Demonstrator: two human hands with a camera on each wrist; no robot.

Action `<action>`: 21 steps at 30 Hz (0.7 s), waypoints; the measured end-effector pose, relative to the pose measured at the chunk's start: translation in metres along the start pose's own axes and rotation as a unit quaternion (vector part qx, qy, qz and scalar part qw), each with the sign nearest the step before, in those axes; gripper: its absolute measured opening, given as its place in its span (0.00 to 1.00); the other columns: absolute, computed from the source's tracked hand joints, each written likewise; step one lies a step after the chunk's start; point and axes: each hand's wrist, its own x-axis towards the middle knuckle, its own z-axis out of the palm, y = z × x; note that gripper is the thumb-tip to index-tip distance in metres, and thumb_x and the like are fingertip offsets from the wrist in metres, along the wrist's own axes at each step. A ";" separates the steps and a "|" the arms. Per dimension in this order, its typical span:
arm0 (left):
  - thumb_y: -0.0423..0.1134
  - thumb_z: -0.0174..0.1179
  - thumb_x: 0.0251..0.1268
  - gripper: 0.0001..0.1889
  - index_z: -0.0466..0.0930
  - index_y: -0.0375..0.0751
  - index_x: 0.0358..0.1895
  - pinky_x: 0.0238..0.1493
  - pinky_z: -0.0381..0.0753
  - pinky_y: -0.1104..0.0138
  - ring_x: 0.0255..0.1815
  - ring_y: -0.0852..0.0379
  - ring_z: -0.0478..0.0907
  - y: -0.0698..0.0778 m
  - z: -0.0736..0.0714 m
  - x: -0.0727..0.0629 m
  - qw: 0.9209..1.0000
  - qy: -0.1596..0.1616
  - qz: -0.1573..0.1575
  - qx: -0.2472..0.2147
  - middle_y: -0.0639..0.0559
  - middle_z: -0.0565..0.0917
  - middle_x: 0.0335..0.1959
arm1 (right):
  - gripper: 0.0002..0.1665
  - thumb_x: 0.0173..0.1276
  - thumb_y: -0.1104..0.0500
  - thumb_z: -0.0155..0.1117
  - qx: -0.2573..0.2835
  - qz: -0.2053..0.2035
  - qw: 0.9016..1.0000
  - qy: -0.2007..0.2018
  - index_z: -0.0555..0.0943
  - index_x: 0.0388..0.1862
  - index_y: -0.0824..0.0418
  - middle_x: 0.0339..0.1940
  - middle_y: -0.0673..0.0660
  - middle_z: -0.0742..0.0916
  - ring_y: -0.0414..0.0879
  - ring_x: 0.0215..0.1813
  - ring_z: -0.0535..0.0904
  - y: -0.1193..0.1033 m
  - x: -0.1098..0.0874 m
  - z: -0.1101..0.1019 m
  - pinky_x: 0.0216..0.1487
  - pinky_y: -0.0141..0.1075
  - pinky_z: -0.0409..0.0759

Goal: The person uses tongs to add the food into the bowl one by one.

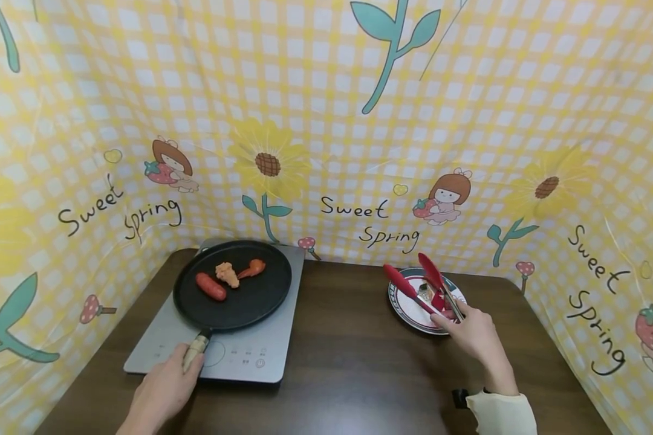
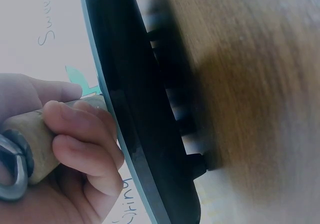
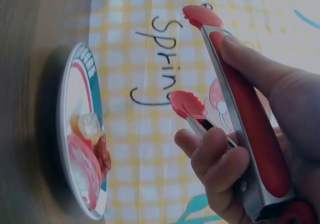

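My left hand [image 1: 165, 379] grips the pale wood-look handle [image 1: 197, 351] of a round black frying pan [image 1: 250, 311]. In the pan lie a red sausage [image 1: 210, 286], a light-brown lumpy piece of food [image 1: 227, 274] and an orange-red piece with thin legs [image 1: 253, 268]. Over at the right, my right hand [image 1: 477, 333] holds red-tipped metal tongs [image 3: 250, 119], their jaws spread apart with nothing between them. Below the tongs is a patterned plate [image 3: 65, 114], bearing a pink slice [image 3: 85, 166], a reddish-brown piece [image 3: 103, 156] and a yellowish, pale-topped piece [image 3: 90, 125].
The pan is over a silver induction cooktop [image 1: 160, 347] with touch controls, on the left of a dark wooden table [image 1: 343, 338]. Yellow checked cloth [image 1: 337, 151] hangs behind the table and along both sides. A small black object [image 1: 459, 399] is by the right wrist.
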 end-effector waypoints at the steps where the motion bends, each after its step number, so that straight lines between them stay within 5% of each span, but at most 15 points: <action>1: 0.61 0.40 0.71 0.34 0.61 0.31 0.61 0.22 0.64 0.60 0.23 0.50 0.68 0.000 0.000 0.001 1.000 0.000 0.001 0.000 0.46 0.71 0.25 | 0.57 0.57 0.28 0.60 0.001 0.003 1.000 0.002 0.64 0.67 0.73 0.45 0.75 0.80 0.58 0.41 0.75 0.002 0.000 -0.001 0.35 0.45 0.71; 9: 0.62 0.39 0.71 0.35 0.62 0.30 0.61 0.24 0.67 0.56 0.25 0.48 0.69 -0.001 0.000 0.003 1.000 0.005 0.004 0.012 0.42 0.74 0.29 | 0.56 0.59 0.29 0.58 0.005 0.025 1.000 0.015 0.64 0.67 0.73 0.55 0.78 0.75 0.70 0.55 0.72 0.018 -0.001 -0.010 0.49 0.57 0.70; 18: 0.64 0.38 0.70 0.38 0.62 0.29 0.61 0.26 0.69 0.53 0.28 0.47 0.72 0.000 -0.001 0.003 1.000 0.008 0.009 0.015 0.35 0.77 0.35 | 0.51 0.57 0.28 0.59 -0.033 0.026 0.999 0.031 0.73 0.59 0.71 0.45 0.74 0.81 0.67 0.42 0.78 0.025 0.000 -0.006 0.38 0.55 0.73; 21: 0.64 0.38 0.70 0.37 0.62 0.29 0.62 0.26 0.69 0.54 0.28 0.47 0.72 0.000 -0.001 0.003 1.000 0.004 0.007 0.014 0.35 0.77 0.35 | 0.48 0.56 0.27 0.60 -0.046 0.034 0.998 0.026 0.77 0.52 0.70 0.33 0.69 0.82 0.61 0.32 0.77 0.025 0.000 -0.002 0.29 0.50 0.72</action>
